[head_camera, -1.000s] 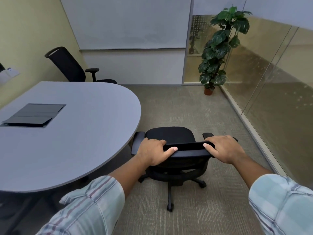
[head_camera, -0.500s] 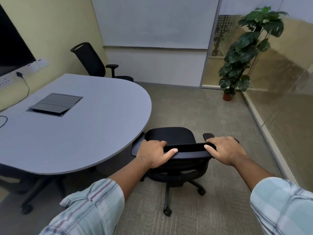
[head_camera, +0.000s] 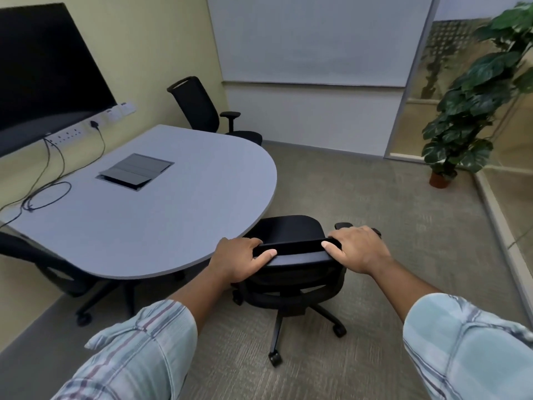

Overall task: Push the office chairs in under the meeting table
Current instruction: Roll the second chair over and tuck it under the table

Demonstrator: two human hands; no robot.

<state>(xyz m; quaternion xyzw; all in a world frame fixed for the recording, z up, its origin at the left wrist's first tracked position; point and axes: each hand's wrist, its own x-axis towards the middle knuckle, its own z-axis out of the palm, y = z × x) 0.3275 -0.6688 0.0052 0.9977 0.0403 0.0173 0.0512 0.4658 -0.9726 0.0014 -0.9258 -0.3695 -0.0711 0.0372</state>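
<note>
A black office chair [head_camera: 291, 229] on castors stands in front of me at the rounded end of the grey meeting table [head_camera: 184, 203]. My left hand [head_camera: 239, 259] and my right hand [head_camera: 357, 248] both grip the top of its backrest. Its left armrest is hidden under the table's edge; the seat is still mostly outside. A second black chair [head_camera: 199, 108] stands at the far side of the table, pulled back from it. A third chair [head_camera: 49, 267] sits tucked under the table at the near left.
A wall screen [head_camera: 43, 67] hangs at the left, with cables [head_camera: 43, 194] trailing onto the table beside a cable hatch [head_camera: 135, 171]. A potted plant [head_camera: 461, 111] stands at the right by the glass wall [head_camera: 516, 197]. Carpet floor lies open to the right of the chair.
My view has swung left, bringing the wall screen and near-left chair into sight. The held chair has come closer to the table, its left armrest now under the edge. Both hands keep their grip.
</note>
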